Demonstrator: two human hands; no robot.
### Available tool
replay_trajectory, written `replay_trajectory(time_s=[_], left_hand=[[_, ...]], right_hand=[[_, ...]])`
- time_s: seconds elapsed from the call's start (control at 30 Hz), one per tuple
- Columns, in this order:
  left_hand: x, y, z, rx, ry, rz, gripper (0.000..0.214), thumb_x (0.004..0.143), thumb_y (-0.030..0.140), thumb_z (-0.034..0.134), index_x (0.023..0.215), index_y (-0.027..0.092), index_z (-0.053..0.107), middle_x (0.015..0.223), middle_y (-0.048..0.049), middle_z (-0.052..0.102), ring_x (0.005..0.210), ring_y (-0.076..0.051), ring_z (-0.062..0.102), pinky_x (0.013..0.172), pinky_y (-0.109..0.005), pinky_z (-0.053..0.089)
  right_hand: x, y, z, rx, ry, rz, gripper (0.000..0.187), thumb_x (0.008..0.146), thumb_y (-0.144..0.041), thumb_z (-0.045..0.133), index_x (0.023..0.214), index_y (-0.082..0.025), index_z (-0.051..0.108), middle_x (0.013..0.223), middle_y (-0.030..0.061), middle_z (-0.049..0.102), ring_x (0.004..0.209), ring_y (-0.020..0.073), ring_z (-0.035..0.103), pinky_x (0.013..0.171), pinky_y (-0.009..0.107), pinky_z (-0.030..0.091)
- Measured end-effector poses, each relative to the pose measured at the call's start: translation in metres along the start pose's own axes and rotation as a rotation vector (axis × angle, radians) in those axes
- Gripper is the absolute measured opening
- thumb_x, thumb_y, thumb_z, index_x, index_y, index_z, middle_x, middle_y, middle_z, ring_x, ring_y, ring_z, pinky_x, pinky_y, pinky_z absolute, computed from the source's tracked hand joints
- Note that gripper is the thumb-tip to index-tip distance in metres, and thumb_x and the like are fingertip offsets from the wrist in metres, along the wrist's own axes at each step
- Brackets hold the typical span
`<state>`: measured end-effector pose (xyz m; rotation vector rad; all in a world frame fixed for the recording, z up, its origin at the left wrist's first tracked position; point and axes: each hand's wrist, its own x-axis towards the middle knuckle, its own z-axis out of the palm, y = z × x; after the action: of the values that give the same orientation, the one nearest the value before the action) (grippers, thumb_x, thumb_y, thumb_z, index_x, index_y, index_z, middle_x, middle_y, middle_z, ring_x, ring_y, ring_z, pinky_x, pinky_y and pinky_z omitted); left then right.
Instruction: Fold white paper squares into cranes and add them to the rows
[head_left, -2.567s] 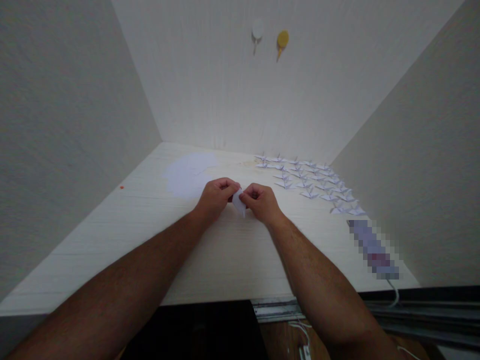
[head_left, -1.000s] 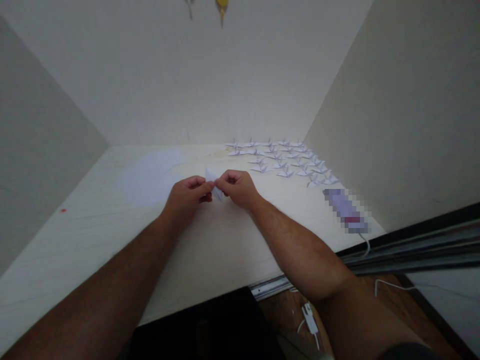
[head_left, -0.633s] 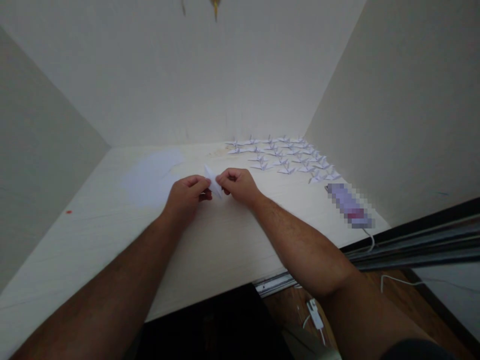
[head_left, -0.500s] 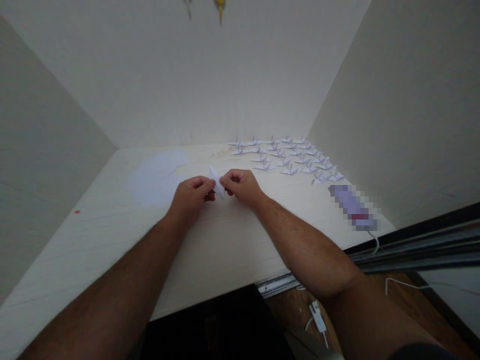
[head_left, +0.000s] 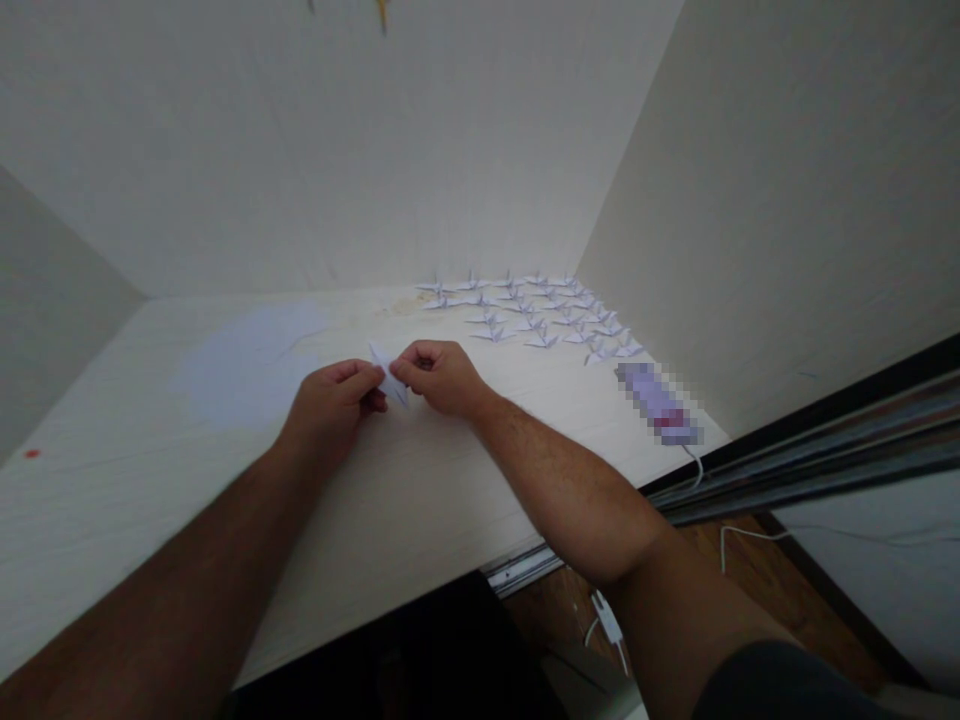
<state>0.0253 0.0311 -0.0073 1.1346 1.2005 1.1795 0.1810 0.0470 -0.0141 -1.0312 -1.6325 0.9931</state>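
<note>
A small piece of folded white paper (head_left: 391,382), pointed at its upper and lower ends, is held above the table between my two hands. My left hand (head_left: 339,395) pinches its left side between thumb and fingers. My right hand (head_left: 435,375) grips the opposite edge with thumb and forefinger. Part of the paper is hidden behind the fingertips. Beyond my right hand, several folded paper cranes (head_left: 534,325) stand in rows toward the back right corner of the table.
White paper sheets (head_left: 240,370) lie at the table's left (head_left: 90,530). A blurred-out device (head_left: 652,400) with a white cable (head_left: 699,468) rests near the right edge. Walls rise behind and at both sides. A white plug (head_left: 607,617) is below, over the wooden floor.
The view has turned to the right, so everything sits further left in the picture. Both hands still hold the folded paper, whose lower end now shows separate points.
</note>
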Motion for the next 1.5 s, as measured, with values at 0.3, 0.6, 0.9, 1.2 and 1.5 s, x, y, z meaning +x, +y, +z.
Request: replay_trajectory(time_s=[0.3,0.6,0.9,1.2,1.5], left_hand=[[-0.0028,-0.0007,0.0033,-0.08,0.066,0.067,0.017,0.062,0.03,0.074,0.065,0.018,0.062,0.055,0.0016,0.057,0.052,-0.01,0.053,0.054,-0.023,0.046],[-0.0057,0.0014,0.001,-0.203,-0.005,0.061,0.023,0.066,0.033,0.073,0.069,0.017,0.057,0.061,0.0018,0.056,0.056,-0.011,0.056,0.055,-0.024,0.047],[-0.0037,0.0012,0.0007,-0.268,0.03,0.046,0.027,0.065,0.03,0.076,0.063,0.016,0.054,0.053,0.0026,0.053,0.049,-0.009,0.049,0.049,-0.021,0.041],[-0.0054,0.002,0.0001,-0.267,0.014,0.013,0.026,0.067,0.034,0.077,0.068,0.014,0.059,0.056,0.0002,0.057,0.05,-0.009,0.051,0.05,-0.022,0.042],[-0.007,0.0071,-0.0006,-0.343,0.036,0.011,0.022,0.065,0.021,0.075,0.057,0.014,0.056,0.049,0.0015,0.051,0.047,-0.007,0.046,0.047,-0.02,0.036]], right_hand=[[-0.0022,-0.0055,0.0024,0.055,0.046,0.058,0.026,0.073,-0.042,0.068,0.072,-0.016,0.062,0.058,-0.0034,0.057,0.052,0.0077,0.05,0.052,0.02,0.04],[-0.0041,-0.0006,0.0059,-0.074,0.038,0.045,0.023,0.074,-0.036,0.066,0.067,-0.016,0.061,0.054,-0.0032,0.057,0.049,0.0074,0.049,0.049,0.02,0.037],[-0.0065,0.0011,0.0077,-0.176,-0.06,0.028,0.021,0.079,-0.033,0.062,0.07,-0.015,0.066,0.056,-0.0011,0.062,0.052,0.0087,0.055,0.051,0.02,0.038],[-0.0072,0.0004,0.0077,-0.226,-0.083,0.037,0.019,0.081,-0.029,0.062,0.068,-0.015,0.067,0.055,-0.0016,0.061,0.049,0.0077,0.053,0.05,0.02,0.038],[-0.0083,-0.0043,0.0026,-0.242,-0.099,-0.03,0.019,0.082,-0.028,0.062,0.068,-0.016,0.063,0.056,-0.0028,0.058,0.051,0.0074,0.047,0.053,0.02,0.035]])
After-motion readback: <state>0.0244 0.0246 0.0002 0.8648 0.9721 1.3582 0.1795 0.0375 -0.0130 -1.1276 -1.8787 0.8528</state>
